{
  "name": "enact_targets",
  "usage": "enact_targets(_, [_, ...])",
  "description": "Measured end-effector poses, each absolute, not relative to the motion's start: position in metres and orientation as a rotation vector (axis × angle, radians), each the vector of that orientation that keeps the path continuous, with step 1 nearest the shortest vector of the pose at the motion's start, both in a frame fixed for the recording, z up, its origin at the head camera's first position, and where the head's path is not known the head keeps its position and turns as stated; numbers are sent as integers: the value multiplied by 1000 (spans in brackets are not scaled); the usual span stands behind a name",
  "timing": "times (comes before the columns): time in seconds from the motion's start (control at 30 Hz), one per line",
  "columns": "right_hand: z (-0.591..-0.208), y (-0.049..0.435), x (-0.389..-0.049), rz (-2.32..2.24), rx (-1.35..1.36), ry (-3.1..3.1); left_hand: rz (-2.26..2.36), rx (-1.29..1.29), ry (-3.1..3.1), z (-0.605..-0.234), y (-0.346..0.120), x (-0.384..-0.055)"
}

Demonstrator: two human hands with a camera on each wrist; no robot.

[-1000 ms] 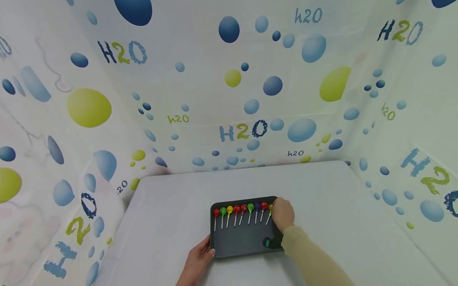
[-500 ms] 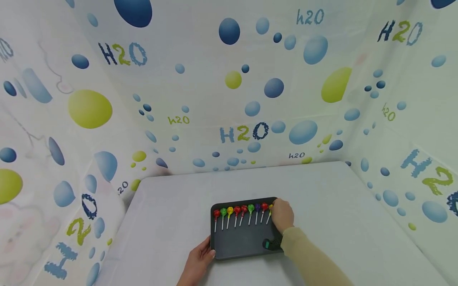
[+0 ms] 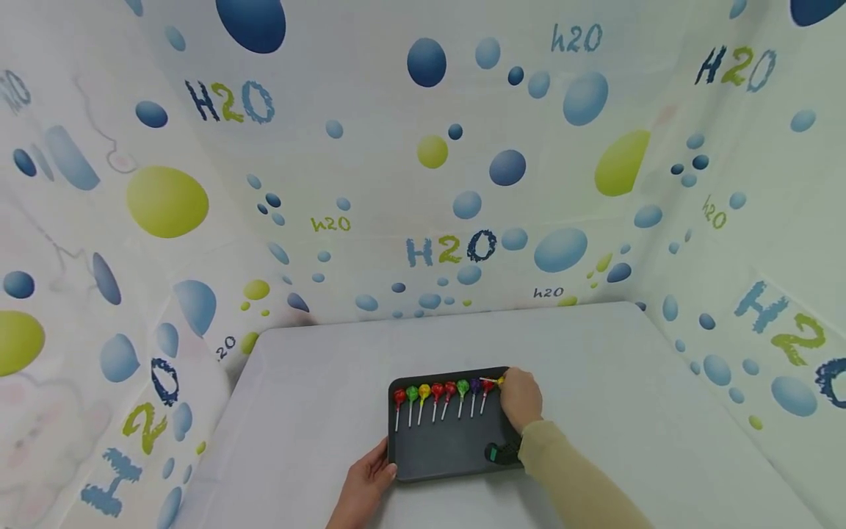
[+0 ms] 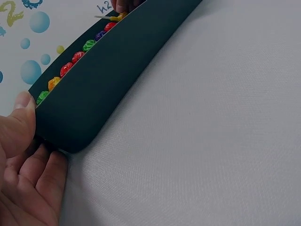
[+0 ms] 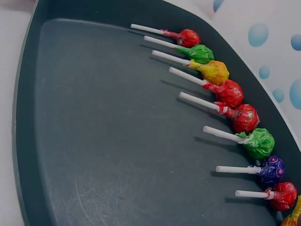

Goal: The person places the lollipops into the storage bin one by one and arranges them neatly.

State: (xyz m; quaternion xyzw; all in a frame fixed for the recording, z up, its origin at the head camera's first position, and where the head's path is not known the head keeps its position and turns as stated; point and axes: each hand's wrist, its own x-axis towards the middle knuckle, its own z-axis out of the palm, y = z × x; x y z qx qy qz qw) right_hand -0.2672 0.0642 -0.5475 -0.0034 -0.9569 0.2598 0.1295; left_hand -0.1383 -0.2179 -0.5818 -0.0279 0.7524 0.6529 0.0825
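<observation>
A dark grey tray (image 3: 449,448) lies on the table with several wrapped lollipops in a row along its far side, sticks toward the near side. They are red (image 5: 189,37), green (image 5: 202,54), yellow (image 5: 215,72) and purple (image 5: 271,170). At the tray's far right corner my right hand (image 3: 522,399) pinches a yellow lollipop (image 4: 121,17) by its candy end. Its stick points left above the neighbouring red lollipop. My left hand (image 3: 365,481) holds the near left corner, thumb (image 4: 23,100) at the rim and the other fingers low on the outside.
A white cloth covers the table (image 3: 317,397) all around the tray. Behind and at both sides stand walls (image 3: 370,169) with a bubble print. A black strap with a green patch (image 3: 504,451) sits on my right wrist, over the tray's near right part.
The yellow lollipop at the right end has swung round, its stick from pointing toward the near side to pointing left. My left hand and the tray stay in place.
</observation>
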Motion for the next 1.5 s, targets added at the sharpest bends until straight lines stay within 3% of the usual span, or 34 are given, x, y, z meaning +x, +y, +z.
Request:
enact_targets(1.07, [-551,74,-294,671,259,-2846,1887,-80,2250,-582,-221,-139])
enact_targets(1.5, [-538,72,-289,650,282,-2852,1899,-50,2279,-579,-220,-137])
